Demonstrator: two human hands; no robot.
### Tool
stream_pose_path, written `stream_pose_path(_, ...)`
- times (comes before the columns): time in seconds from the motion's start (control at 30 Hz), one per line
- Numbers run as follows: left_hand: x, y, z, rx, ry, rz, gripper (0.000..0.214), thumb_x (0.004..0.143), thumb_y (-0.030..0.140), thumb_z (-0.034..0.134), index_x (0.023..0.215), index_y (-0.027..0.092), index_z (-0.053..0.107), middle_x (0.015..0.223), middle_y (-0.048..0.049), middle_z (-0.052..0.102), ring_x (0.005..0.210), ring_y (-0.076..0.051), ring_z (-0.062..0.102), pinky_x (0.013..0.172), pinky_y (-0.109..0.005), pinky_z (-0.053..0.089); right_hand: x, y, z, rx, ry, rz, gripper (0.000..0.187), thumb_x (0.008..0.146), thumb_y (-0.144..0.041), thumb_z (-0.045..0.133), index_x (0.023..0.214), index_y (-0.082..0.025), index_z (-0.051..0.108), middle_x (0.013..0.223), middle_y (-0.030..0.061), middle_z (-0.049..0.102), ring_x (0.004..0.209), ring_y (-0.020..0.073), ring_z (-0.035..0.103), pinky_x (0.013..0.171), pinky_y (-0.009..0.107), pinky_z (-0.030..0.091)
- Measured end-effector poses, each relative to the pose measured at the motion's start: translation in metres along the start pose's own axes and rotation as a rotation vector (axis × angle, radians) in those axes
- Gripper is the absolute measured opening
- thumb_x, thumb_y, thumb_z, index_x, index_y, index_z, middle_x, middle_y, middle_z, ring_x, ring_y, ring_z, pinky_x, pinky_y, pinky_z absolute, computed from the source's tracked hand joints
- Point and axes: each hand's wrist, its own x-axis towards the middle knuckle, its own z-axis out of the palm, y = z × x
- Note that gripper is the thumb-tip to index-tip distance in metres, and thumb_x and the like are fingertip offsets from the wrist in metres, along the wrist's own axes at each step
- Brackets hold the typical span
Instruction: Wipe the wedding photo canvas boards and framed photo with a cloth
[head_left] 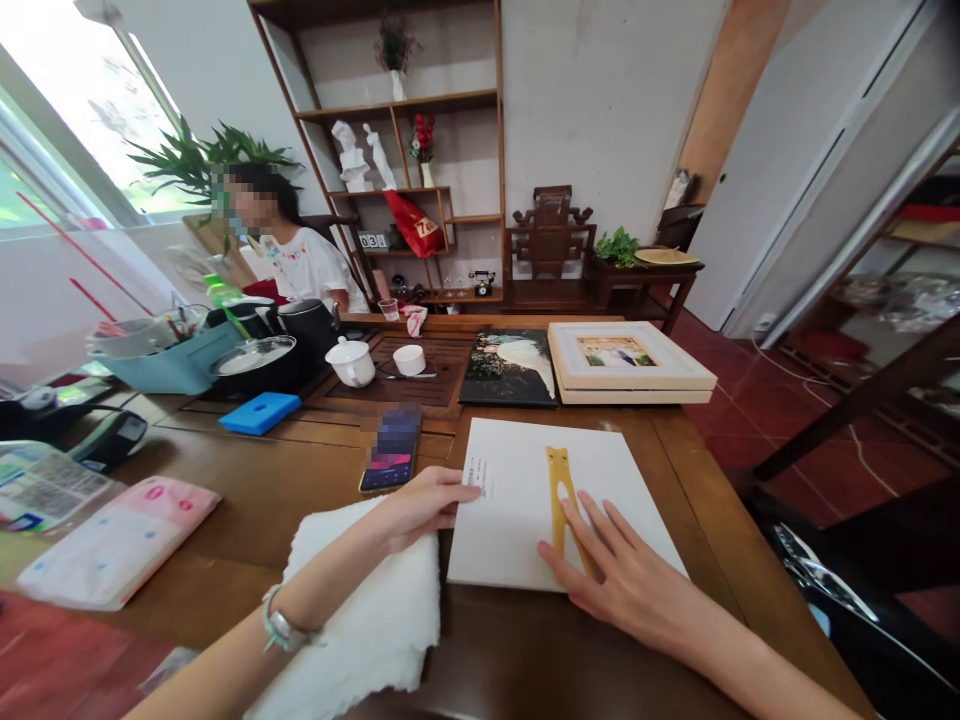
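A white sheet or thin book (517,490) lies on the wooden table (300,480) in front of me. A yellow, cat-shaped strip (559,490) rests on it. My right hand (615,570) lies flat with fingers spread, its fingertips on the strip's lower end and the sheet. My left hand (424,505) has its fingers curled, pinching the sheet's left edge. Under my left forearm lies a rough-edged white paper (367,610). A smartphone (390,450) sits just beyond my left hand.
Beyond the sheet are a dark picture (510,368), a framed photo box (626,362), cups on a tea tray (390,375), a blue sponge (259,412) and kettles. A pink tissue pack (120,545) lies at left. Another person (296,250) sits at the far left. Shelves stand behind.
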Motion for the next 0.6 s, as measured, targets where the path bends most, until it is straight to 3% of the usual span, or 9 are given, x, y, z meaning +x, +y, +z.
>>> stream_pose_path(0.13,-0.001,0.007,0.001,0.038,0.009,0.064,0.041,0.065,0.044,0.083,0.088,0.013,0.067,0.092,-0.0089,0.075,0.089,-0.022,0.07,0.081,-0.032,0.052,-0.001,-0.004,-0.002,0.047,0.027,0.067,0.076,0.086,-0.016,0.06,0.154,-0.027,0.027,0.156,0.0249,0.027,0.136,0.0458,0.038,0.092,0.061,0.052)
stream_pose_path(0.3,-0.01,0.013,0.008,-0.015,0.018,0.056,0.038,0.066,0.038,0.084,0.087,0.014,0.064,0.088,-0.0071,0.074,0.079,-0.019,0.069,0.074,-0.029,0.053,-0.003,-0.006,-0.008,0.081,0.012,0.166,0.076,0.082,-0.005,0.048,0.154,-0.018,0.027,0.151,0.0232,0.04,0.139,0.0411,0.035,0.099,0.058,0.049)
stream_pose_path(0.47,-0.025,0.013,0.027,-0.093,-0.009,0.12,0.039,0.073,0.042,0.079,0.095,0.016,0.06,0.099,-0.0093,0.073,0.095,-0.023,0.068,0.081,-0.034,0.054,-0.008,0.003,-0.016,0.066,0.151,0.151,0.068,0.086,0.0,0.04,0.153,-0.008,0.028,0.145,0.0217,0.048,0.141,0.0358,0.034,0.105,0.052,0.047)
stream_pose_path(0.6,-0.033,0.017,0.034,-0.151,-0.094,0.249,0.039,0.089,0.054,0.059,0.102,0.017,0.06,0.111,-0.0114,0.07,0.105,-0.026,0.066,0.084,-0.035,0.053,-0.013,0.014,-0.021,0.207,0.263,0.185,0.071,0.085,-0.002,0.038,0.154,-0.012,0.024,0.152,0.0161,0.04,0.139,0.0321,0.039,0.105,0.051,0.048)
